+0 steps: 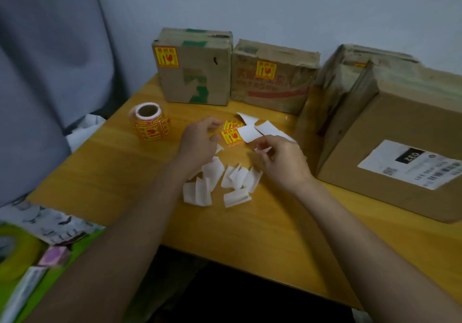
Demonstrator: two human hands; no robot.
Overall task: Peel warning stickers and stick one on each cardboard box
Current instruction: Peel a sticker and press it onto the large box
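Head view: both hands worked a flimsy yellow-and-red warning sticker strip (232, 132); left hand (200, 142) pinched its sticker edge; right hand (280, 160) pinched the limp white backing paper (250, 133).

**Count of things on the yellow wooden table**

Four brown cardboard boxes are standing beyond the hands: one with green tape (193, 68), one with red print (273, 78), one worn one (335, 90), and one large one bearing a white shipping label (400, 145). Three are showing a yellow-and-red warning sticker. One roll of yellow-and-red warning stickers (150, 121) is sitting left of the left hand. Roughly eight curled white backing scraps (220, 183) are lying between the two forearms; the exact number is unclear.
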